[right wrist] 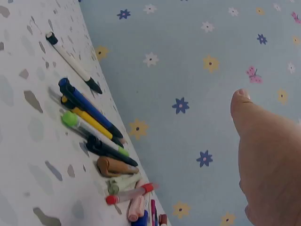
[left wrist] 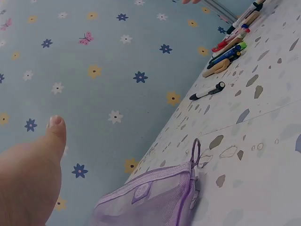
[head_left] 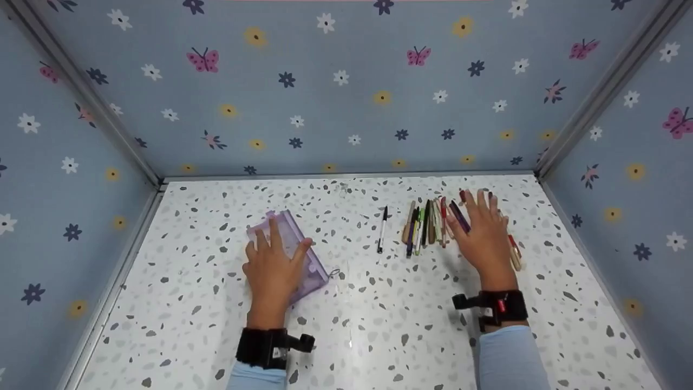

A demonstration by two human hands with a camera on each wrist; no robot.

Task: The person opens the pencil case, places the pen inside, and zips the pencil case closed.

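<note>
A purple mesh zip pouch (head_left: 311, 271) lies on the left of the speckled table, its cord loop (left wrist: 195, 151) at one corner. Over the pouch is my left hand (head_left: 275, 271), fingers spread; whether it presses the pouch is not clear. My right hand (head_left: 484, 238) is spread over the right part of a row of pens and markers (head_left: 431, 222), partly covering them. The left wrist view shows the left thumb (left wrist: 56, 136) raised beside the pouch. In the right wrist view the right thumb (right wrist: 244, 106) stands apart from the pens (right wrist: 89, 110).
A single white pen with a black tip (head_left: 383, 230) lies between the pouch and the row. Beige and red pens (head_left: 514, 252) lie to the right of my right wrist. Blue flowered panels (head_left: 346, 108) with metal edges enclose the table at the back and both sides.
</note>
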